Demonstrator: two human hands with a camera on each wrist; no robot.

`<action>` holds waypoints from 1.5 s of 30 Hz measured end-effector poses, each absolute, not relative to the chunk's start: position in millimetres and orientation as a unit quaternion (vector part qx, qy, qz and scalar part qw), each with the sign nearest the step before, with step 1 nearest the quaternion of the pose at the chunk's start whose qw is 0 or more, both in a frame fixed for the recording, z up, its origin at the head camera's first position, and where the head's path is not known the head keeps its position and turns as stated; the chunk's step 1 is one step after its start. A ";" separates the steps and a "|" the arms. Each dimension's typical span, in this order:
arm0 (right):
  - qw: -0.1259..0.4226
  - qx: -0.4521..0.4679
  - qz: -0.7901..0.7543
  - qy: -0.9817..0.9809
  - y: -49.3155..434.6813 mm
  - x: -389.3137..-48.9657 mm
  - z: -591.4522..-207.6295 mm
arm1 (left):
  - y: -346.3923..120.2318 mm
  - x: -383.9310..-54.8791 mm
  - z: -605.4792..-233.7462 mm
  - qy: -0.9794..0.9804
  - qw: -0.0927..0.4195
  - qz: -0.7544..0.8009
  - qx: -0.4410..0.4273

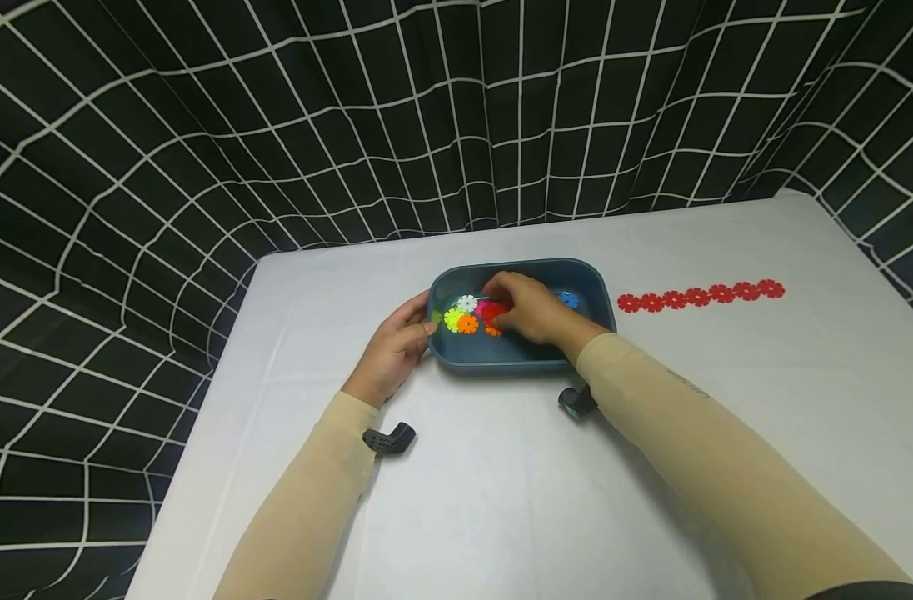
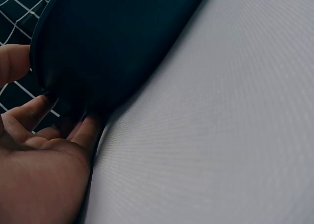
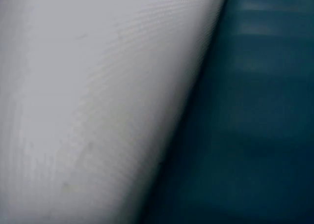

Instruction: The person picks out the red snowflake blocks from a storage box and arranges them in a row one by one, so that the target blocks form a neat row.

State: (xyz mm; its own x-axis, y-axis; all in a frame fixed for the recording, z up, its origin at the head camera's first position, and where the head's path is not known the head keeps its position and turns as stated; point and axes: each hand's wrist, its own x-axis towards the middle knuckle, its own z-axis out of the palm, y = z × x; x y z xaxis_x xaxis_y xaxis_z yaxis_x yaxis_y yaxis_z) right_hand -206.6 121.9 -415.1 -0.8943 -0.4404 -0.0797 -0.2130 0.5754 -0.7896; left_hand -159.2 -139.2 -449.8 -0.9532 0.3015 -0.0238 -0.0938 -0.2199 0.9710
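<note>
A dark teal plastic bin (image 1: 516, 364) holds several plastic snowflake discs: a white disc (image 1: 467, 303), a yellow-green disc (image 1: 453, 320), orange discs (image 1: 467, 324), a pink one and blue discs (image 1: 569, 299). My left hand (image 1: 393, 346) grips the bin's left end, thumb at the rim; in the left wrist view its fingers (image 2: 87, 131) press the outer wall. Inside the bin, my right hand (image 1: 530, 307) has thumb and curled fingers round a red snowflake disc (image 1: 491, 313). The right wrist view catches only the bin's wall (image 3: 245, 126) and cloth, not the hand.
Right of the bin, several red snowflake discs (image 1: 698, 297) lie in a slightly slanting row on the white tablecloth (image 1: 471, 483). A black curtain with a white grid (image 1: 396, 125) hangs behind and beside the table.
</note>
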 end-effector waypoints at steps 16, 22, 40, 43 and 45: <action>0.112 -0.158 -0.394 0.898 119.7 -207.0 -415.0 | -139.7 -160.8 -452.9 0.606 0.127 0.780 0.087; 0.094 -0.131 -0.421 0.893 120.4 -206.9 -412.1 | -139.4 -160.2 -452.4 0.608 0.127 0.780 0.081; 0.101 -0.116 -0.539 0.828 125.1 -203.6 -404.9 | -141.4 -159.4 -453.7 0.602 0.131 0.784 0.081; 0.104 -0.115 -0.559 0.814 127.9 -202.4 -402.7 | -140.8 -160.4 -454.2 0.602 0.132 0.783 0.084; 0.102 -0.112 -0.569 0.808 129.4 -201.5 -401.1 | -140.3 -160.9 -453.8 0.602 0.132 0.783 0.084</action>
